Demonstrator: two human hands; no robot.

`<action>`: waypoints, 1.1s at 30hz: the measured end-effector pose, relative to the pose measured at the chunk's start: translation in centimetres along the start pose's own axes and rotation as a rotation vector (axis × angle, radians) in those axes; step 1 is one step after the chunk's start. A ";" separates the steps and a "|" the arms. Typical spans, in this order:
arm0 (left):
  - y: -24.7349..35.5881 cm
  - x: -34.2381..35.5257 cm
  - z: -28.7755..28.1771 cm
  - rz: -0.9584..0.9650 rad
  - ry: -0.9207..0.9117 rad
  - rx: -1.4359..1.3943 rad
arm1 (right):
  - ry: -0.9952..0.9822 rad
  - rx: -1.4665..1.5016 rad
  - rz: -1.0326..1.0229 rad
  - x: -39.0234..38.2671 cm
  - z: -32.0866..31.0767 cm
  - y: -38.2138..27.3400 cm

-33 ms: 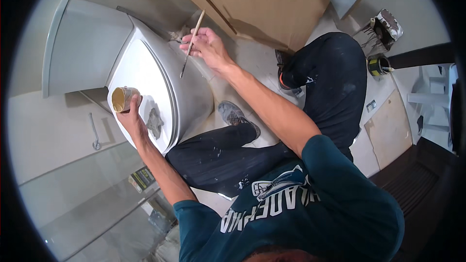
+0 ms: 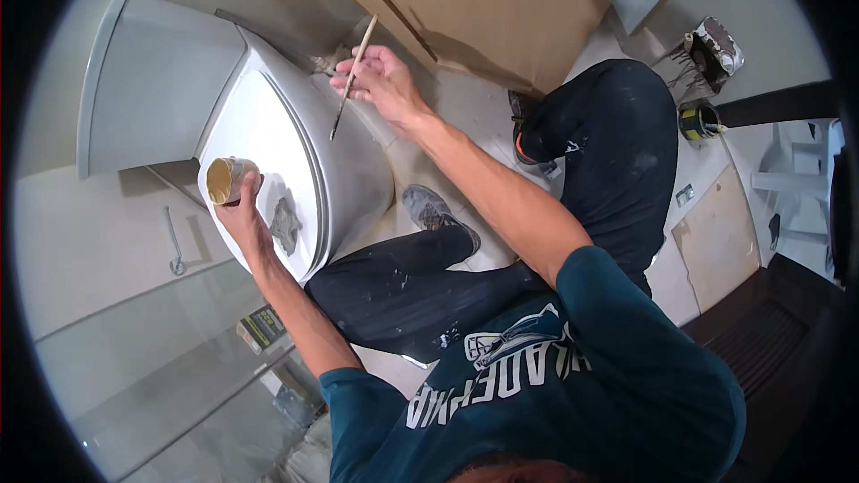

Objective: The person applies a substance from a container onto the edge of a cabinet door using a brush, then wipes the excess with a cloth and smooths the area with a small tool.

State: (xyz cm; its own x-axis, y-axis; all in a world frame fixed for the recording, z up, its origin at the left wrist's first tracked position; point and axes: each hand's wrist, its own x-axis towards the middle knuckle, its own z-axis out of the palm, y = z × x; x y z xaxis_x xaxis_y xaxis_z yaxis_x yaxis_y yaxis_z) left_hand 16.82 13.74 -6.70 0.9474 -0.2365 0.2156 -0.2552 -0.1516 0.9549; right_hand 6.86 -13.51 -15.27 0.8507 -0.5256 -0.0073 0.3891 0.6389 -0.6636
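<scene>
My left hand (image 2: 243, 222) is wrapped round a small cup (image 2: 240, 181), tipped so that its yellowish-tan inside faces left. Hand and cup are over the closed white toilet lid (image 2: 264, 139). On that lid, beside my left wrist, lies a crumpled grey rag or wad (image 2: 285, 224). Farther right, past the toilet's side, my right hand (image 2: 386, 89) is raised above the floor. Between its fingers is a slim paintbrush (image 2: 366, 38) with a pale wooden handle pointing up and a dark end pointing down.
A wooden panel (image 2: 528, 13) with a curved groove stands ahead. To the right are a brown-stained paint tray (image 2: 718, 52), an open can (image 2: 691, 122), a flat tan sheet (image 2: 720, 237) and a white plastic stool (image 2: 792, 181). At lower left, a box (image 2: 261, 331) sits near a glass panel (image 2: 134, 376).
</scene>
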 end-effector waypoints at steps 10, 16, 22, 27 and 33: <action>1.0 -0.3 0.2 0.024 -0.012 -0.041 | 0.040 0.127 0.026 3.3 0.2 -0.6; 1.0 -0.4 0.0 0.010 -0.004 -0.049 | 0.085 0.152 0.002 4.5 0.6 0.0; 1.2 -0.4 0.1 0.014 -0.026 -0.040 | 0.117 0.182 -0.032 5.3 0.9 0.5; 1.2 -0.5 0.2 -0.002 -0.024 -0.015 | 0.114 0.152 -0.034 5.5 0.8 0.4; 1.2 -0.5 0.2 -0.007 -0.028 -0.017 | 0.064 0.154 -0.051 5.3 0.8 0.7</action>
State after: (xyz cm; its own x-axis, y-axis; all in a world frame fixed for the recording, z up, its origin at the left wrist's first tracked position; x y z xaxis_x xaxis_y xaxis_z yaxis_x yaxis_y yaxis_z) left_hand 16.04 13.46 -5.73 0.9435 -0.2620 0.2030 -0.2447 -0.1375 0.9598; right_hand 11.96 -15.41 -15.22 0.8062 -0.5910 -0.0276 0.4846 0.6863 -0.5423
